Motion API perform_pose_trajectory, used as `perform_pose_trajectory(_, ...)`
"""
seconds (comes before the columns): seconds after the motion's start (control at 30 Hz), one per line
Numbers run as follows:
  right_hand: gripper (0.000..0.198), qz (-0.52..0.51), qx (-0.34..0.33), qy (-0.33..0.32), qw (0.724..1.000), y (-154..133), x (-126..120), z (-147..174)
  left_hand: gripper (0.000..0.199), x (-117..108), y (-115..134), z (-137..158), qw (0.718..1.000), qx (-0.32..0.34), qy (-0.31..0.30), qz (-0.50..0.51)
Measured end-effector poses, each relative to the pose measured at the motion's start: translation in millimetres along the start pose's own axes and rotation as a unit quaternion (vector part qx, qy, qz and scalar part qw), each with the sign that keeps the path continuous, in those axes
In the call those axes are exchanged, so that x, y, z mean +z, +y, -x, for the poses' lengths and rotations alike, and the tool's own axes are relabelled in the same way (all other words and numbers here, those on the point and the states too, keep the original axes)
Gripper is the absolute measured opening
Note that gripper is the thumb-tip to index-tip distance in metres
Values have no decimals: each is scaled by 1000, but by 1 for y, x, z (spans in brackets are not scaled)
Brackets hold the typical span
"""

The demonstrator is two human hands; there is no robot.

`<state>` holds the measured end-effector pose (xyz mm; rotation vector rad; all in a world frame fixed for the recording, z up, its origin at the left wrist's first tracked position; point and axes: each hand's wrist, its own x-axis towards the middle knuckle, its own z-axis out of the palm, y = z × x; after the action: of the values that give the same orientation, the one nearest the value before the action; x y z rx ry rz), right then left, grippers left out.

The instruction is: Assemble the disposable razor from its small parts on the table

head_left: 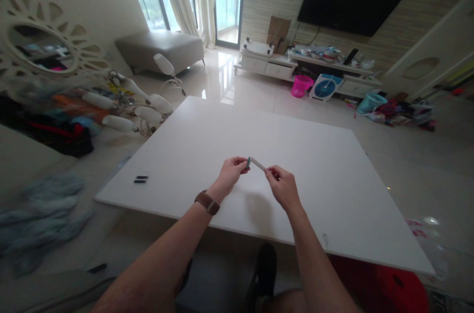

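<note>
Over the white tabletop (207, 140), my left hand (233, 171) pinches a small dark green piece (248, 162) between thumb and fingers; its exact kind is too small to make out. My right hand (283, 184) grips a thin, flat grey-white strip (258, 163) by its near end. The strip's far end meets or nearly touches the green piece; whether they are joined I cannot tell. Two short black bars (140, 179) lie side by side at the table's left. A brown-strapped watch (207, 202) circles my left wrist.
A small clear object (325, 239) lies near the table's front edge. Left of the table stands a lamp with several white shades (148, 114). Beyond are a grey bench (163, 49), a pink basket (301, 86) and a blue-white fan (326, 87). A red stool (400, 286) sits under the front right.
</note>
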<state>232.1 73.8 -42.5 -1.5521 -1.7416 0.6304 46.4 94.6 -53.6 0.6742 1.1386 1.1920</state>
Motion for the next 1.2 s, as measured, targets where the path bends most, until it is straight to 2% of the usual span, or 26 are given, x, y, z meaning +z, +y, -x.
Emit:
perform_pose_trajectory(0.07, 29, 10, -2, -18, 1000, 1, 1, 0, 3, 0, 1, 1, 1000, 1, 2, -1)
perform_pose_trajectory(0.17, 28, 35, 47, 48, 997, 3, -1, -1, 3, -1, 3, 2, 1000, 2, 2, -3)
perform_pose_trajectory(0.23, 29, 23, 57, 70, 996, 2, -1, -1, 3, -1, 4, 3, 1000, 4, 1, 1)
perform_pose_trajectory(0.4, 31, -27, 12, -19, 999, -1, 3, 0, 3, -1, 6, 2, 1000, 5, 3, 10)
perform_pose_trajectory(0.6, 31, 4, 44, 70, 997, 10, -2, -2, 1, -1, 11, 3, 1000, 7, 10, 12)
perform_pose_trajectory(0.67, 32, -16, 30, 60, 998, 6, -1, 0, 1, -1, 12, 4, 1000, 10, 9, 11)
perform_pose_trajectory(0.8, 31, -38, -12, -6, 999, -5, 9, 4, 4, -1, 11, 5, 1000, 15, 0, 11)
perform_pose_trajectory(0.87, 31, -29, -10, -15, 999, -4, 9, 2, 4, -1, 11, 5, 1000, 15, 2, 7)
perform_pose_trajectory(1.03, 31, 19, 32, 85, 996, 6, 1, -2, 5, -1, 9, 3, 1000, 10, 10, -1)
perform_pose_trajectory(1.2, 29, -17, -33, 9, 999, -5, 7, 4, 1, -1, 6, 2, 1000, 16, 2, 3)
